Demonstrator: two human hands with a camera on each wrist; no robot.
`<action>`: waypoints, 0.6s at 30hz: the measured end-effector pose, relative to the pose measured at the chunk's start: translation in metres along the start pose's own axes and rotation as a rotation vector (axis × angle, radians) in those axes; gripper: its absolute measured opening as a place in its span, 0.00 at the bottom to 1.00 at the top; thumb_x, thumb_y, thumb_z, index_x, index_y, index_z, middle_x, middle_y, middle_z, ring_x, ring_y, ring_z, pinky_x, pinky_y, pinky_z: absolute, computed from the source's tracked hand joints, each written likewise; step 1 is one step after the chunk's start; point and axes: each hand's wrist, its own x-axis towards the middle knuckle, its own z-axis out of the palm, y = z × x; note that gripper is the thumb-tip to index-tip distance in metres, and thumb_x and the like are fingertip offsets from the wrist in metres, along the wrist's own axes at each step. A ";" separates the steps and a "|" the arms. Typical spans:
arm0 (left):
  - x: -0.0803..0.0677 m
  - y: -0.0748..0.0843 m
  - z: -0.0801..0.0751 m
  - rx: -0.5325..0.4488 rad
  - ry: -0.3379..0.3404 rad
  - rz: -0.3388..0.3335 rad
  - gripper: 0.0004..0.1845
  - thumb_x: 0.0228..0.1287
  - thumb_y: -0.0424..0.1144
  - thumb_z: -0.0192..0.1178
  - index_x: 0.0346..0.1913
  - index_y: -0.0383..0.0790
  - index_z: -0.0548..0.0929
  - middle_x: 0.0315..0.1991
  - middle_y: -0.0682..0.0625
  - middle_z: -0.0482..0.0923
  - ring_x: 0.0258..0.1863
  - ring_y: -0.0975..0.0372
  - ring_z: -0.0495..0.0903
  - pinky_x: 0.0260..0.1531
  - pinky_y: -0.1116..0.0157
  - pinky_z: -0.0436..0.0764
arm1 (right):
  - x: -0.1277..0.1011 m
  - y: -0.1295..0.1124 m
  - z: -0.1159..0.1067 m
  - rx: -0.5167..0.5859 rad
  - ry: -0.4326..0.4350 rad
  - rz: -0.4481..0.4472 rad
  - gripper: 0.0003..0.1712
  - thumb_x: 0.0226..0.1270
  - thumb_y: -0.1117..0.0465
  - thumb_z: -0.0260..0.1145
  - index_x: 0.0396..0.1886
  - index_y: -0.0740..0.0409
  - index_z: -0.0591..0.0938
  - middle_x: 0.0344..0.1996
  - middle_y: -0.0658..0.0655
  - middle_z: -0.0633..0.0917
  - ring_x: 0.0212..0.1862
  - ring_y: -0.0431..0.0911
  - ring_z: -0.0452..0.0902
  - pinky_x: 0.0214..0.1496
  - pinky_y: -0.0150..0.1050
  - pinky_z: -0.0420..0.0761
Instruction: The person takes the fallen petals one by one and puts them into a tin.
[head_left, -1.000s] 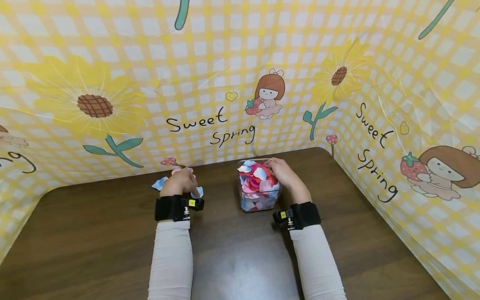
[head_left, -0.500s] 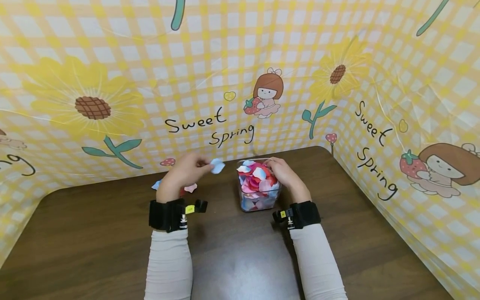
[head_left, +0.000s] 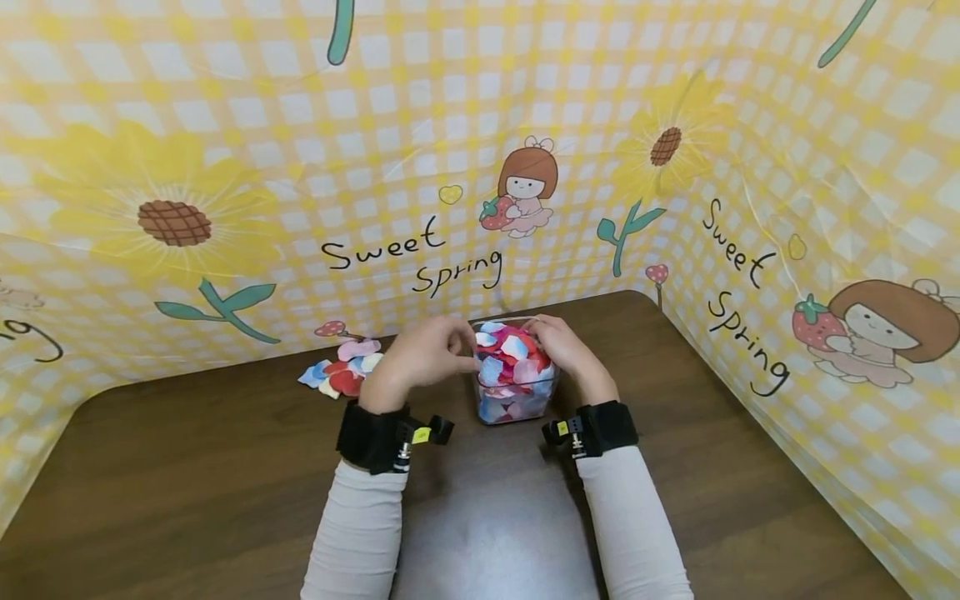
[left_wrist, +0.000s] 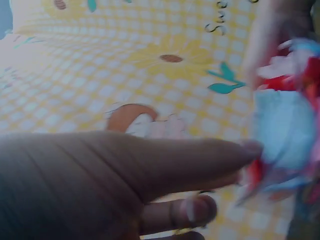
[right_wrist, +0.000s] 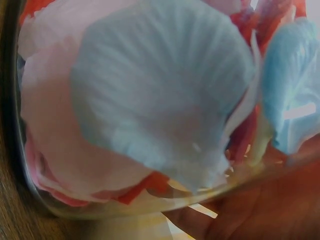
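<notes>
A clear square container [head_left: 516,407] full of artificial petals stands on the table. My left hand [head_left: 423,354] is at its left rim, thumb and forefinger pinching a light blue petal [left_wrist: 282,127] over the other petals. In the left wrist view, the thumb tip meets that petal's edge; blur hides part of the contact. My right hand [head_left: 566,350] grips the container's right back side, fingers at the rim. Through the clear wall in the right wrist view, a pale blue petal [right_wrist: 165,90] lies against pink and red ones.
A small pile of loose petals [head_left: 345,379], in red, pink, blue, white and cream, lies left of my left hand on the brown wooden table [head_left: 187,475]. Yellow checked cloth [head_left: 375,167] hangs around the table's back and sides.
My left hand has lifted the light blue petal from the loose pile and carried it right to the container. The right hand has stayed on the container.
</notes>
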 end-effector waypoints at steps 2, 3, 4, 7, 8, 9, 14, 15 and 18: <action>-0.013 -0.006 -0.010 -0.006 0.068 -0.022 0.13 0.66 0.44 0.70 0.48 0.40 0.85 0.25 0.51 0.71 0.22 0.61 0.68 0.27 0.63 0.68 | 0.002 -0.003 0.004 -0.002 -0.013 -0.014 0.24 0.78 0.60 0.43 0.57 0.71 0.80 0.57 0.68 0.80 0.59 0.57 0.72 0.66 0.53 0.70; -0.019 -0.010 -0.015 -0.012 0.091 -0.036 0.14 0.67 0.45 0.69 0.48 0.41 0.85 0.25 0.50 0.72 0.22 0.60 0.68 0.27 0.62 0.69 | 0.003 -0.004 0.006 -0.002 -0.015 -0.020 0.24 0.78 0.60 0.44 0.57 0.71 0.80 0.56 0.68 0.80 0.59 0.57 0.73 0.66 0.52 0.70; -0.026 -0.015 -0.020 -0.018 0.103 -0.051 0.13 0.69 0.45 0.68 0.49 0.41 0.84 0.26 0.50 0.72 0.21 0.60 0.69 0.25 0.62 0.69 | 0.003 -0.004 0.007 -0.007 -0.016 -0.023 0.24 0.78 0.60 0.44 0.57 0.71 0.80 0.56 0.68 0.80 0.59 0.56 0.73 0.66 0.52 0.70; -0.043 -0.034 -0.035 0.026 0.136 -0.086 0.12 0.72 0.46 0.64 0.47 0.41 0.85 0.28 0.49 0.76 0.23 0.58 0.72 0.28 0.60 0.71 | 0.004 -0.007 0.007 -0.018 -0.013 -0.028 0.24 0.78 0.61 0.44 0.56 0.72 0.80 0.55 0.68 0.80 0.58 0.56 0.72 0.63 0.50 0.70; -0.048 -0.041 -0.039 0.042 0.143 -0.101 0.12 0.73 0.46 0.63 0.47 0.41 0.85 0.30 0.49 0.78 0.25 0.58 0.73 0.30 0.59 0.72 | 0.004 -0.007 0.007 -0.016 -0.010 -0.032 0.24 0.77 0.61 0.43 0.56 0.72 0.80 0.54 0.68 0.79 0.57 0.56 0.72 0.62 0.49 0.70; -0.053 -0.049 -0.043 0.058 0.152 -0.117 0.11 0.74 0.45 0.63 0.47 0.41 0.85 0.32 0.48 0.79 0.27 0.57 0.75 0.32 0.59 0.72 | 0.004 -0.008 0.006 -0.022 -0.008 -0.035 0.24 0.77 0.62 0.43 0.56 0.72 0.80 0.54 0.68 0.79 0.57 0.56 0.72 0.62 0.48 0.70; -0.074 -0.094 -0.052 0.142 0.233 -0.207 0.12 0.72 0.43 0.63 0.47 0.38 0.86 0.37 0.46 0.80 0.33 0.55 0.76 0.31 0.58 0.72 | 0.003 -0.008 0.002 -0.008 -0.014 -0.025 0.25 0.78 0.61 0.42 0.56 0.72 0.79 0.54 0.68 0.78 0.56 0.56 0.70 0.58 0.45 0.69; -0.076 -0.103 -0.052 0.152 0.250 -0.236 0.12 0.71 0.43 0.64 0.47 0.38 0.86 0.36 0.46 0.79 0.32 0.54 0.76 0.29 0.58 0.72 | 0.001 -0.008 0.001 -0.003 -0.018 -0.020 0.25 0.78 0.61 0.42 0.57 0.72 0.79 0.54 0.68 0.77 0.56 0.56 0.71 0.58 0.45 0.69; -0.084 -0.127 -0.047 0.148 0.268 -0.327 0.13 0.69 0.42 0.66 0.48 0.37 0.86 0.37 0.44 0.80 0.32 0.53 0.76 0.28 0.57 0.71 | -0.005 -0.005 0.001 0.009 -0.031 0.002 0.25 0.78 0.61 0.42 0.58 0.72 0.78 0.55 0.67 0.77 0.56 0.55 0.71 0.56 0.43 0.70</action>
